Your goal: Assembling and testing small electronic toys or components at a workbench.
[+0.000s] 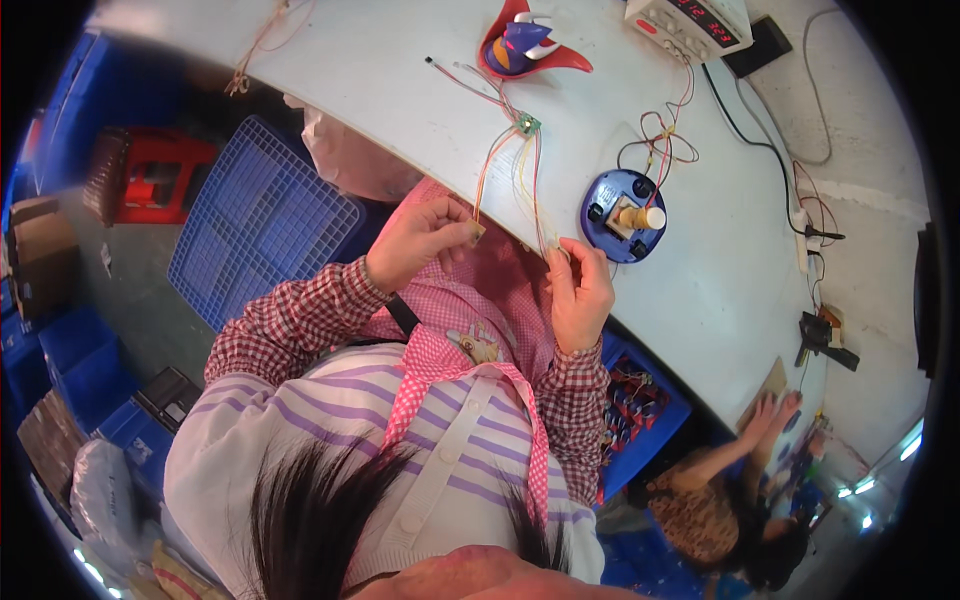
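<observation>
My left hand (425, 242) is closed at the table's front edge, with a small tan circuit board (479, 232) pinched between thumb and fingers. Orange and red wires run from it up to a green circuit board (528, 124) lying on the white table. Thumb and fingertips of my right hand (582, 296) pinch the ends of thin red and pale wires (538, 190) from the same green board. What tips those wires is too small to make out. Just right of that hand sits a blue oval base (598, 236) with an upright tan and white post (645, 217).
A purple and red toy figure (520, 48) lies behind the green board. A power supply (690, 25) with leads stands at the far right. Below are a blue crate (262, 215) at left and a blue bin (640, 440) of parts at right. Another person (705, 505) works lower right.
</observation>
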Demonstrator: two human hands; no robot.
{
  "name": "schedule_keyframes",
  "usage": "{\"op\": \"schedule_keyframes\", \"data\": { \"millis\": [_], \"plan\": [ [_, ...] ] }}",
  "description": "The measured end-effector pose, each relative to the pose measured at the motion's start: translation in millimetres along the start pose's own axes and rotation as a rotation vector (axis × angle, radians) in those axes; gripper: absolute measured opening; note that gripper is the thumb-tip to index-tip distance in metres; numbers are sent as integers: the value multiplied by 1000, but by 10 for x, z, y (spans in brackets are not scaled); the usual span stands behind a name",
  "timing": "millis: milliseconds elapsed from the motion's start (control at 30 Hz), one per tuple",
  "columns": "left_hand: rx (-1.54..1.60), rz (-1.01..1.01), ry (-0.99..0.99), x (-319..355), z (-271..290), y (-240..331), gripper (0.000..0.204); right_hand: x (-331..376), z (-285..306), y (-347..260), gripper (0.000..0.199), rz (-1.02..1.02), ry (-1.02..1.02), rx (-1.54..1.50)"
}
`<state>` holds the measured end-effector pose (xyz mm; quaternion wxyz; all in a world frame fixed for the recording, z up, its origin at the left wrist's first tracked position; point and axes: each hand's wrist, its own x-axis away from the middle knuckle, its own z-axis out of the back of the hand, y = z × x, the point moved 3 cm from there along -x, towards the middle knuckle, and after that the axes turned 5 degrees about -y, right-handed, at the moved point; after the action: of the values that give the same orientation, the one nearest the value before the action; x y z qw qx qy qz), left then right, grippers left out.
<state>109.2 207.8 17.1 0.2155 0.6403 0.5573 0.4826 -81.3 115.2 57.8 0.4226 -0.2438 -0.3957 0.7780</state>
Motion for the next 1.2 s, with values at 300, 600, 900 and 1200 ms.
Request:
{"op": "schedule_keyframes", "data": {
  "millis": [300, 600, 900, 1200],
  "plan": [
    [49, 27, -41, -29, -41, -35, 13, -33, 26, 24, 14, 8, -13, 16],
    [20, -4, -33, -58, -108, -46, 11, -54, 7, 33, 13, 65, 27, 47],
    [8, 50, -10, -75, -175, 10, 10, -34, -68, 28, 16, 124, 139, 110],
    [37, 56, -81, -64, -270, 105, 12, -52, -85, 57, 21, 61, 117, 133]
  ]
}}
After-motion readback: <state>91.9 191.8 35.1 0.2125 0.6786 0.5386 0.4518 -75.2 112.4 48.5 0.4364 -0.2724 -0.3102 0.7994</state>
